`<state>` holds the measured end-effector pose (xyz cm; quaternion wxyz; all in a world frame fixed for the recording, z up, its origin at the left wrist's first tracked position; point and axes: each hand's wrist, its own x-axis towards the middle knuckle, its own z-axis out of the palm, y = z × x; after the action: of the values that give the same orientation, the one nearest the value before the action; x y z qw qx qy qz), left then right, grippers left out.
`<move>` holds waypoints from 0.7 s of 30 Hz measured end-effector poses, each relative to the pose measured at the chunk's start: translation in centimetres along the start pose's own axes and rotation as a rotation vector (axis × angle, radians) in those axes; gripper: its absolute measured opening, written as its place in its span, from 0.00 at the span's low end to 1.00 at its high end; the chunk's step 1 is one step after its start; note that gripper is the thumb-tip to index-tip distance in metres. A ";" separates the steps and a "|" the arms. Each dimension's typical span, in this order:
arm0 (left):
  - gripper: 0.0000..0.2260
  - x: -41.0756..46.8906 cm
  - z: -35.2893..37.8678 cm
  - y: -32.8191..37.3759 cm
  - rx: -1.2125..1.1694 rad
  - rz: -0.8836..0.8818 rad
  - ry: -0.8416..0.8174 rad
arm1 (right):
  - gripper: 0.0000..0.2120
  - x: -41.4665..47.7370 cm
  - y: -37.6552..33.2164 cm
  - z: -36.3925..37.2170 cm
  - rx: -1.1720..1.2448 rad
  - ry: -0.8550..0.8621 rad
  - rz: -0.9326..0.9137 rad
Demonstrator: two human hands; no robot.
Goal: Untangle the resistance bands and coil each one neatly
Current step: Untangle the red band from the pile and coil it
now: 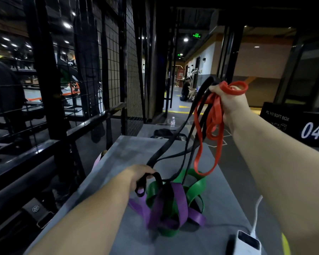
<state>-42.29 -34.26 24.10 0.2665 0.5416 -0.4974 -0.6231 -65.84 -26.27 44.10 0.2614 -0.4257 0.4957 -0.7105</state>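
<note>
Status: early stage. No band is coiled yet.

1. The right hand (228, 105) is raised above the far right part of the grey surface (129, 153). Its fingers are curled round bunched loops of the red band (214, 126) and round the upper end of the black band (173, 138).
2. The left hand (142, 176) is low, over the middle of the surface and toward its near edge. It is clamped on a loop of the black band, right at the top of the pile. The two hands are well apart, and the black band runs taut between them.
3. The red band hangs mostly clear of the pile. Its lowest loop reaches down to the green band (195, 186); whether it is threaded through anything there cannot be told.
4. The green band and the purple band (180, 205) lie interlocked on the surface, with black strands passing among them.

Remaining, by judgement: free the black band from the pile, separate red from black in the right hand, part green from purple, then coil all four.

A white power bank (247, 242) with its cable (257, 212) sits at the near right corner, close to the pile.
</note>
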 end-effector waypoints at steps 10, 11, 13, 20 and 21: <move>0.08 -0.9 0.2 4.2 -0.219 0.061 -0.021 | 0.08 -0.5 1.6 -1.3 -0.058 -0.013 0.033; 0.07 -0.9 0.4 3.8 -0.232 0.043 -0.038 | 0.09 -0.6 1.7 -1.4 -0.051 -0.016 0.034; 0.07 -0.7 1.1 2.6 -0.261 0.006 -0.045 | 0.06 -0.7 1.9 -1.4 -0.050 -0.013 0.030; 0.09 -0.8 2.4 1.8 -0.359 -0.041 -0.083 | 0.06 -0.9 3.4 -1.4 -0.096 -0.021 0.027; 0.09 -1.0 2.5 2.3 -0.363 -0.041 -0.076 | 0.05 -0.9 3.5 -1.4 -0.098 -0.018 0.029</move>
<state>-44.85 -33.34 26.38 0.3281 0.4706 -0.3751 -0.7281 -66.71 -26.16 40.36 0.2548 -0.4374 0.5336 -0.6775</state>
